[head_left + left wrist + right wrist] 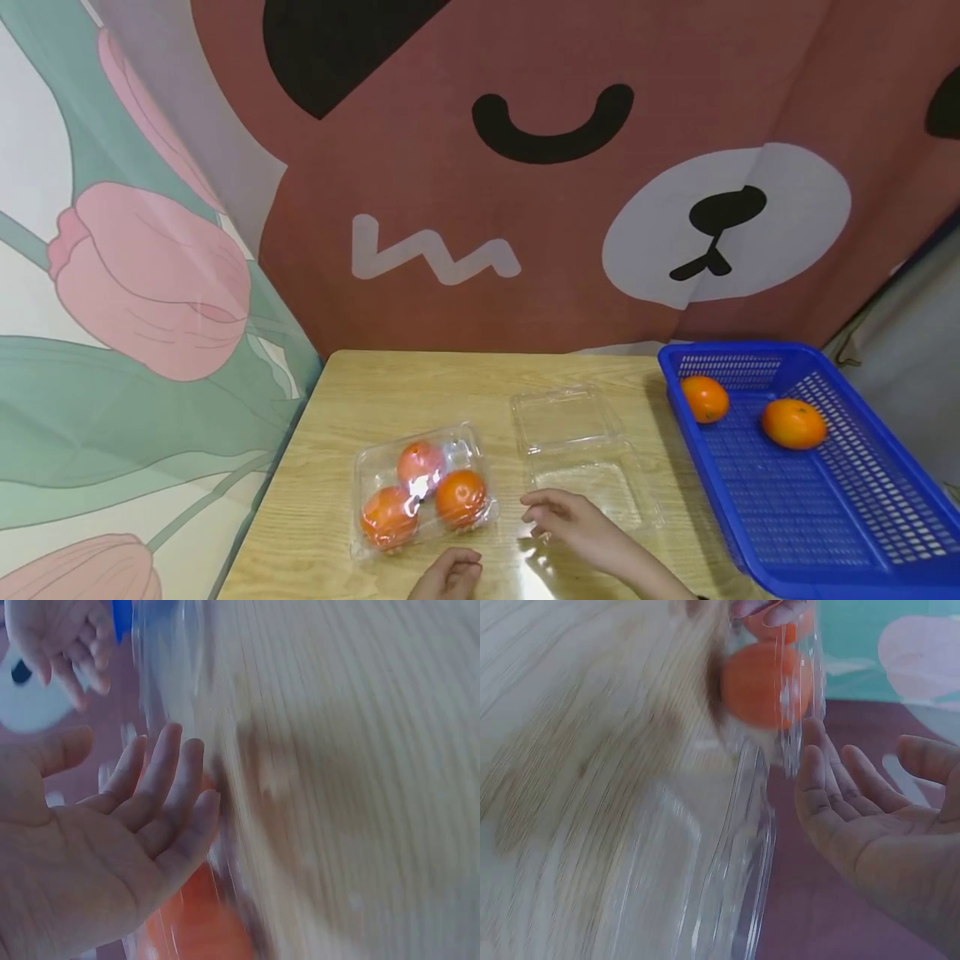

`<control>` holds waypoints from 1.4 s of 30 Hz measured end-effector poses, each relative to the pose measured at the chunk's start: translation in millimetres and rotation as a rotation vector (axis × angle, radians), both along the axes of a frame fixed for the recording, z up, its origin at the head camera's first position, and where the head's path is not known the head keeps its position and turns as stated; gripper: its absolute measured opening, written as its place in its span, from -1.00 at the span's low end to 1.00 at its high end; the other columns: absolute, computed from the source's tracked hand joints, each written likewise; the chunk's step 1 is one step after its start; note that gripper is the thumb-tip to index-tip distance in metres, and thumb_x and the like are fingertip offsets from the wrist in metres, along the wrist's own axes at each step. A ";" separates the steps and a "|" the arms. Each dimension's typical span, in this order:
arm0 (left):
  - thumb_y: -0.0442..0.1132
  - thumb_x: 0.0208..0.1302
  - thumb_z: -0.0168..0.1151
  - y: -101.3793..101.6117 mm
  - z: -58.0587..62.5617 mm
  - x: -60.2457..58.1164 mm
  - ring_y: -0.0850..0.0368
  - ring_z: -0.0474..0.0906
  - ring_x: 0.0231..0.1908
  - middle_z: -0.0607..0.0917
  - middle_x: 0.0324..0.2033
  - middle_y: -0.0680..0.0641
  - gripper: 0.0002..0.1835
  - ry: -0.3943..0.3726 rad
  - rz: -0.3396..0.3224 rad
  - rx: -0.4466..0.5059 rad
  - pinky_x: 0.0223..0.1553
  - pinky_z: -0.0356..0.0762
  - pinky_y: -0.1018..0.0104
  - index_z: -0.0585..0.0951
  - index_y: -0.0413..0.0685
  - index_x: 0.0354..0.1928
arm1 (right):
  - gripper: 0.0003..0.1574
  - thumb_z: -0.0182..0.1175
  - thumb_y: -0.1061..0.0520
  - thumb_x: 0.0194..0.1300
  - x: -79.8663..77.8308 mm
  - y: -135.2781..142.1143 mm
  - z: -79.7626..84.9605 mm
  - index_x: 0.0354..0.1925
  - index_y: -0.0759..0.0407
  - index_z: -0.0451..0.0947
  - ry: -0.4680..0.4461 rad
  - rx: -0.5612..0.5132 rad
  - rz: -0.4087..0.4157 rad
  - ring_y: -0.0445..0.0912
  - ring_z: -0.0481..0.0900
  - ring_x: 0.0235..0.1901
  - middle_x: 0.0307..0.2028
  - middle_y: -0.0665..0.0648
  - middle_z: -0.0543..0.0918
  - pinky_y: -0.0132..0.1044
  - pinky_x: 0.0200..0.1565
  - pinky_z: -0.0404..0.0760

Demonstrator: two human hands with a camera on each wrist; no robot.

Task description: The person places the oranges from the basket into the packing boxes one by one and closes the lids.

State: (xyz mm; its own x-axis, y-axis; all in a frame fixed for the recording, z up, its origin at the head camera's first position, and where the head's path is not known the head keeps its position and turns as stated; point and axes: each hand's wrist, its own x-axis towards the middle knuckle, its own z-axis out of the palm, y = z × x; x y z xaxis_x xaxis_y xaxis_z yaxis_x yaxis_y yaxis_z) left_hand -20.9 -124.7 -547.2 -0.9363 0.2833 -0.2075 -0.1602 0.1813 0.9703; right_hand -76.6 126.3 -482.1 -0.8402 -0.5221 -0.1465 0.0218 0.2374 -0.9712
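Filled clamshell (pixel 377 469) sat outside either grasp

Clear plastic enclosed its three oranges (pixel 461 499); it lay on the wood-grain table (pixel 420 385) just beyond the left hand (pixel 448 575) and left of the right hand (pixel 564 520); both hands were relaxed, their fingers loosely bent and gripping nothing; an open clamshell (pixel 566 418) lay partly behind the right hand; farther right, a blue plastic basket (pixel 795 504) held two more oranges (pixel 793 423).
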 end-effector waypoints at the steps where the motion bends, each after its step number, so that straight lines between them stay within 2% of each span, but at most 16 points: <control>1: -0.26 0.43 0.12 5.2 -0.5 -1.0 0.28 0.55 -0.31 0.66 -0.26 -0.16 -0.67 0.043 -0.031 -0.013 -0.28 0.51 0.40 0.50 -0.52 -0.06 | -0.49 -0.01 0.09 0.55 1.0 4.2 -0.5 0.20 0.51 0.42 0.014 -0.007 -0.014 0.15 0.64 -0.14 -0.05 0.35 0.64 0.01 -0.12 0.63; 3: -0.28 0.43 0.12 15.0 -1.1 -2.1 0.24 0.57 -0.27 0.65 -0.22 -0.18 -0.70 0.055 -0.079 -0.004 -0.26 0.55 0.34 0.50 -0.48 -0.05 | -0.52 -0.02 0.12 0.55 3.8 13.1 -3.2 0.18 0.52 0.42 0.060 -0.010 -0.046 0.07 0.65 -0.15 -0.07 0.36 0.64 -0.05 -0.09 0.63; 7: -0.25 0.41 0.16 33.0 -2.6 -3.7 0.01 0.60 -0.17 0.63 -0.12 -0.16 -0.70 -0.030 -0.099 0.026 -0.22 0.60 0.13 0.50 -0.36 0.02 | -0.58 -0.04 0.19 0.56 12.4 31.8 -10.0 0.16 0.52 0.44 0.140 -0.020 -0.110 -0.07 0.66 -0.16 -0.08 0.40 0.64 -0.19 -0.11 0.63; 9: -0.25 0.40 0.19 41.7 -2.6 -3.4 -0.07 0.59 -0.15 0.62 -0.08 -0.18 -0.67 -0.052 -0.078 0.037 -0.21 0.61 0.07 0.49 -0.35 0.06 | -0.59 -0.06 0.22 0.56 17.2 41.1 -13.5 0.15 0.53 0.44 0.162 -0.027 -0.137 -0.12 0.66 -0.16 -0.09 0.41 0.63 -0.23 -0.11 0.63; 12: -0.27 0.37 0.21 53.7 -2.1 -2.3 -0.05 0.60 -0.15 0.61 -0.07 -0.24 -0.65 0.006 -0.045 0.013 -0.23 0.62 0.14 0.47 -0.37 0.07 | -0.59 -0.08 0.24 0.56 23.2 54.3 -18.8 0.16 0.56 0.42 0.181 -0.031 -0.179 -0.17 0.65 -0.16 -0.09 0.33 0.65 -0.25 -0.10 0.62; 15: -0.29 0.36 0.21 64.0 -1.2 -2.6 -0.03 0.60 -0.14 0.61 -0.09 -0.27 -0.64 0.055 -0.008 0.010 -0.26 0.61 0.21 0.46 -0.41 0.07 | -0.63 -0.08 0.29 0.55 27.7 64.8 -25.7 0.12 0.58 0.43 0.212 -0.051 -0.237 -0.21 0.65 -0.19 -0.13 0.11 0.70 -0.29 -0.13 0.62; 18: -0.30 0.34 0.22 73.8 -1.5 -5.4 -0.05 0.60 -0.12 0.61 -0.06 -0.28 -0.65 0.074 0.032 0.003 -0.26 0.61 0.23 0.47 -0.40 0.06 | -0.70 -0.06 0.37 0.51 30.4 71.8 -33.1 0.07 0.51 0.49 0.307 -0.075 -0.307 -0.21 0.65 -0.24 -0.19 -0.07 0.71 -0.33 -0.18 0.62; 21: -0.28 0.32 0.24 83.2 -2.6 -10.3 0.00 0.60 -0.15 0.61 -0.04 -0.24 -0.64 0.059 0.069 -0.014 -0.26 0.60 0.25 0.49 -0.36 0.06 | -0.72 -0.03 0.46 0.44 31.6 75.6 -39.2 0.01 0.46 0.55 0.424 -0.089 -0.377 -0.20 0.65 -0.28 -0.25 -0.06 0.72 -0.38 -0.22 0.61; 24: -0.24 0.31 0.27 91.0 -3.1 -15.2 0.05 0.60 -0.22 0.62 -0.04 -0.20 -0.60 0.045 0.095 -0.041 -0.29 0.60 0.22 0.49 -0.33 0.08 | -0.70 -0.01 0.51 0.40 32.9 76.9 -41.9 -0.02 0.40 0.58 0.489 -0.084 -0.439 -0.22 0.64 -0.32 -0.28 0.02 0.72 -0.44 -0.23 0.58; 28: -0.22 0.32 0.27 97.7 -3.4 -19.9 -0.01 0.63 -0.22 0.60 -0.02 -0.22 -0.56 0.051 0.111 -0.080 -0.29 0.62 0.14 0.45 -0.35 0.12 | -0.69 0.00 0.52 0.38 36.1 75.8 -43.4 -0.03 0.37 0.58 0.531 -0.035 -0.452 -0.22 0.62 -0.31 -0.28 -0.03 0.71 -0.46 -0.23 0.57; 35: -0.26 0.32 0.28 104.2 -6.5 -26.7 -0.05 0.63 -0.21 0.57 -0.02 -0.26 -0.53 0.070 0.122 -0.076 -0.27 0.61 0.10 0.41 -0.40 0.14 | -0.70 0.13 0.51 0.30 40.3 72.6 -42.7 -0.07 0.31 0.62 0.641 0.157 -0.470 -0.25 0.64 -0.33 -0.29 -0.10 0.72 -0.49 -0.27 0.54; 42: -0.27 0.30 0.30 107.7 -7.4 -32.7 -0.01 0.59 -0.17 0.56 0.01 -0.22 -0.52 0.053 0.157 -0.078 -0.28 0.60 0.15 0.41 -0.36 0.16 | -0.70 0.17 0.50 0.27 41.1 75.0 -33.1 -0.07 0.29 0.63 0.686 0.189 -0.435 -0.26 0.62 -0.30 -0.25 -0.19 0.70 -0.44 -0.29 0.54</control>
State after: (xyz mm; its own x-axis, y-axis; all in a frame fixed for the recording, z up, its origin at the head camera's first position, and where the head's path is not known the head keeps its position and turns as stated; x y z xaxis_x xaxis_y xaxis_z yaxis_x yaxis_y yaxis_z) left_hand -53.6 -17.0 -554.6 -0.9780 0.1178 -0.1720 -0.1412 0.2327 0.9623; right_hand -35.5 201.3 -515.3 -0.8959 -0.1483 0.4187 -0.4327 0.5048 -0.7469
